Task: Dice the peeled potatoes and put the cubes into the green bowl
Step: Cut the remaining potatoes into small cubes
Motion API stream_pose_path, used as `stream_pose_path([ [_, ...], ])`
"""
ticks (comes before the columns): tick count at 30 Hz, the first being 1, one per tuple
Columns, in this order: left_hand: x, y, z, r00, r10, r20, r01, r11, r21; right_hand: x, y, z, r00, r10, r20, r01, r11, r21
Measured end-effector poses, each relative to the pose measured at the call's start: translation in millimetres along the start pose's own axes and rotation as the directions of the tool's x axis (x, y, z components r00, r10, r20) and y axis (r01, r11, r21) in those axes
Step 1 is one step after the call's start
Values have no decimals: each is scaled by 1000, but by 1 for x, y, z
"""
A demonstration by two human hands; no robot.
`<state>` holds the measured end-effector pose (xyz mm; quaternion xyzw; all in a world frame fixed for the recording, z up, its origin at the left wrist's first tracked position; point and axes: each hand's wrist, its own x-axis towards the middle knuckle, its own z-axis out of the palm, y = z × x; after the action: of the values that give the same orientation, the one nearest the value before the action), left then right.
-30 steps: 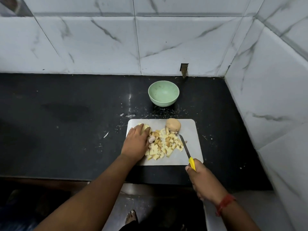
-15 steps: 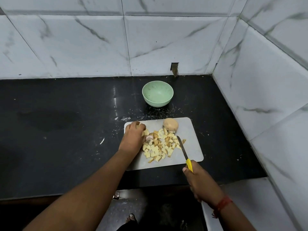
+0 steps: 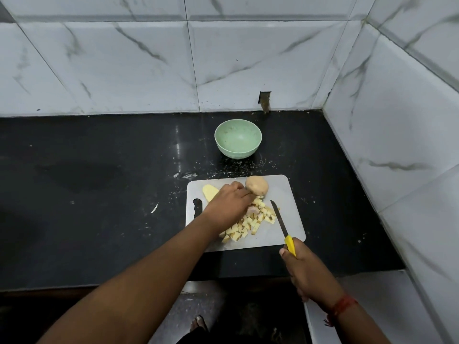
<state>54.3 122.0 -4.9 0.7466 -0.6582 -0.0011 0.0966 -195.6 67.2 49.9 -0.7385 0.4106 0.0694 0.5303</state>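
Pale yellow potato cubes [image 3: 250, 224] lie heaped on the grey cutting board [image 3: 293, 214]. The left hand [image 3: 229, 203] has shifted from the cut half [image 3: 210, 192] toward the round whole potato [image 3: 257, 186], fingers curled, apparently touching it; the right hand [image 3: 301, 266] grips the yellow-handled knife [image 3: 283, 225]. More dicing likely follows; the green bowl [image 3: 238, 139] holds nothing.

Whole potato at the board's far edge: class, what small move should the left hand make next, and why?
Probably close the left hand round the whole potato and draw it toward the knife. It is uncut, the fingertips are at it, and the green bowl holds no cubes.
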Motion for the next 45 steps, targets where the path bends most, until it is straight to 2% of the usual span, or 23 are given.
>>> stream_pose_path([
  [3,7,-7,-2,996,-3,89,-5,996,88,1,5,-12,1000,-4,12,3,999,44],
  [8,4,-12,6,994,35,102,-51,987,152,1,12,-31,1000,-23,20,21,996,87],
  [16,7,-1,1,983,-164,81,151,978,147,9,13,-52,998,-52,28,49,995,82],
  [26,7,5,-10,951,-292,98,273,947,169,20,8,-61,994,-80,75,74,995,71],
  [28,7,5,-10,938,-346,34,344,938,51,22,7,-61,995,-77,68,72,995,73],
  [30,10,13,-6,890,-445,-105,424,889,-174,24,7,-61,996,-64,56,59,995,83],
  [32,17,33,-3,839,-508,-196,410,827,-386,25,7,-60,998,-47,33,42,991,128],
  [34,27,60,3,878,-445,-175,323,822,-470,25,5,-58,999,-35,1,34,972,234],
  [36,37,84,15,938,-318,-139,221,855,-470,26,2,-59,998,-37,-43,49,940,339],
  [41,45,115,50,991,-109,-79,63,896,-440,31,3,-68,993,-25,-112,71,901,428],
  [45,36,115,61,1000,-18,-14,14,978,-207,32,10,-77,989,32,-144,40,881,471],
])
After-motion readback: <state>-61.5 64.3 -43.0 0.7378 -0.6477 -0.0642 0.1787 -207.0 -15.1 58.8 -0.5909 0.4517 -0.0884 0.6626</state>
